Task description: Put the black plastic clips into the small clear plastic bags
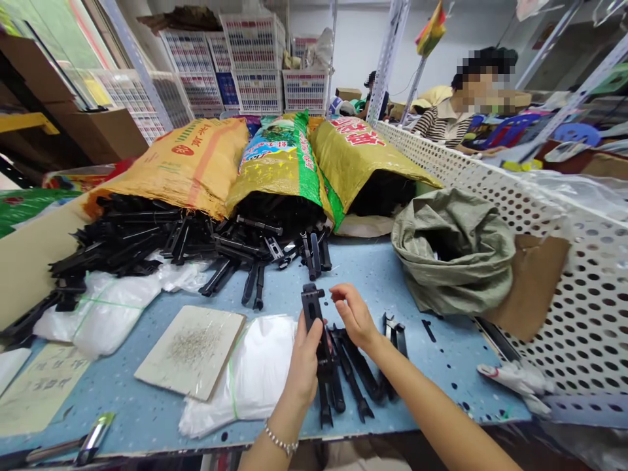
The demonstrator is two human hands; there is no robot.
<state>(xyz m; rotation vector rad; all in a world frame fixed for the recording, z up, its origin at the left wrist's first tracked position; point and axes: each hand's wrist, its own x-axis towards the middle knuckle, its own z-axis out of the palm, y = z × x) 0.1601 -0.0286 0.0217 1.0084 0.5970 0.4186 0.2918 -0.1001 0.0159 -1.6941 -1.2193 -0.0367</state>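
My left hand (305,356) is closed around a long black plastic part (312,307), held upright with its slotted end up. What exactly this part is I cannot tell. Just right of its top, my right hand (357,316) has loosely curved fingers and shows nothing in them. Beneath and between both hands, several similar black parts (360,373) lie on the blue table (441,379). A small black piece (428,330) rests farther right. Left of my left hand is a bundle of clear plastic bags (265,366).
Three woven sacks, orange (181,163), green-yellow (275,170) and gold (366,154), stand behind a heap of black parts (122,239). A grey-green sack (456,281) sits right, by a perforated white panel (579,288). A square board (191,350) lies left. Another person (449,121) sits beyond.
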